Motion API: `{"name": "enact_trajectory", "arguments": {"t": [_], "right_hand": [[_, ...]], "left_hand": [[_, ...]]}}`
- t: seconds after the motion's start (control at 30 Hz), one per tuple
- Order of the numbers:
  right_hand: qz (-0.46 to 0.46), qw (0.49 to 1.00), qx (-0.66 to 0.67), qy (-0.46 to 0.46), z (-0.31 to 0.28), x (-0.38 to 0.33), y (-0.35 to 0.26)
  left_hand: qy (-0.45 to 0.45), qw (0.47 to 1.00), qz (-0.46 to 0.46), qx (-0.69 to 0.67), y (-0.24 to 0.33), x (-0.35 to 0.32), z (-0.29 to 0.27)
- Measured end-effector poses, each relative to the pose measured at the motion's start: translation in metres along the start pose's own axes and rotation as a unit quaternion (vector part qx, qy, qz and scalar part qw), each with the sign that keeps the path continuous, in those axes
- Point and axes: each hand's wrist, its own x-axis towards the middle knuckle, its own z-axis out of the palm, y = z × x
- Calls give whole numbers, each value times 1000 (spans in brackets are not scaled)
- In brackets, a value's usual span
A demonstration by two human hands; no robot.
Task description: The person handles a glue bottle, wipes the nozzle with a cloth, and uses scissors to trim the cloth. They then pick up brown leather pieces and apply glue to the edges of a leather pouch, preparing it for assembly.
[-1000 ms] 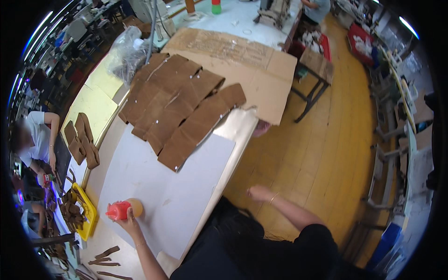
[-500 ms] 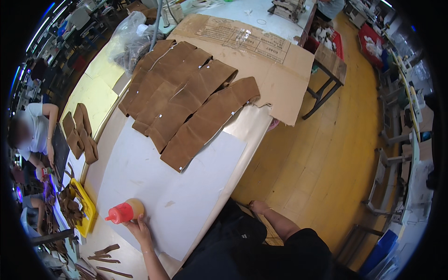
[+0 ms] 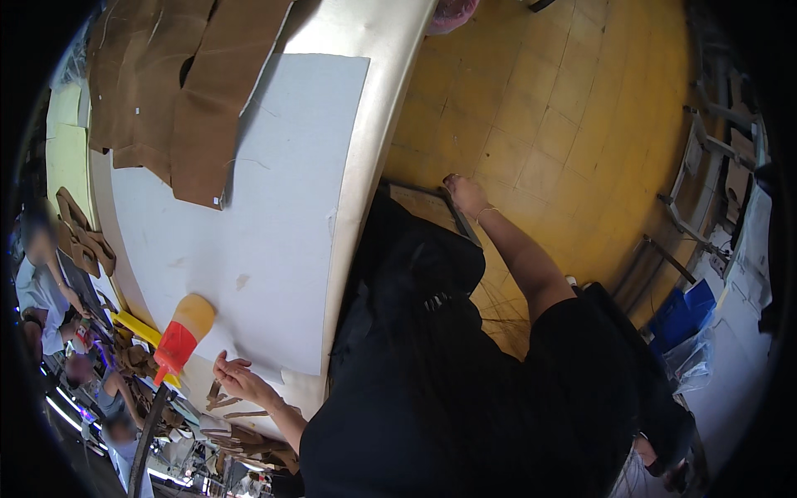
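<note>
A squeeze bottle (image 3: 195,315) with a yellowish body and a red nozzle cap is on the white sheet's left side; whether it stands or lies I cannot tell. My left hand (image 3: 241,382) is just right of it, holding nothing, fingers loosely apart. Down at my right side, my right hand (image 3: 467,193) has its fingers curled on the corner of a dark-framed brown stool (image 3: 423,203), partly hidden by my dark clothing. Brown fabric panels (image 3: 207,116) with small white tags lie at the far end of the white sheet (image 3: 274,216).
Left of the sheet are a yellow tray (image 3: 137,327), brown fabric loops (image 3: 83,236) and narrow brown strips (image 3: 245,413). People sit along the left. The table's pale edge (image 3: 365,174) borders a yellow floor (image 3: 548,141); a blue bin (image 3: 685,311) is at the right.
My left hand has let go of the squeeze bottle and drawn back toward me. The view has shifted, so the fabric panels appear higher and farther left. My right hand keeps at the stool.
</note>
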Motion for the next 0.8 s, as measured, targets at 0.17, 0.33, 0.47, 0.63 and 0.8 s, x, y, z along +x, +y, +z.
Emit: {"name": "enact_trajectory", "arguments": {"t": [0.17,0.33,0.47,0.63,0.8], "right_hand": [[-58,982,-130,-127,-3,-12,-10],[-113,964,-113,-211,6,-8,-3],[-111,939,-137,-296,17,2,8],[-69,927,-199,-311,4,-5,-5],[-173,929,-235,-230,50,0,12]], "left_hand": [[-2,998,61,35,-8,11,-4],[-28,988,145,35,-9,12,4],[-34,992,117,38,1,5,8],[-31,995,94,20,-7,3,8],[-25,996,81,10,-10,8,10]]}}
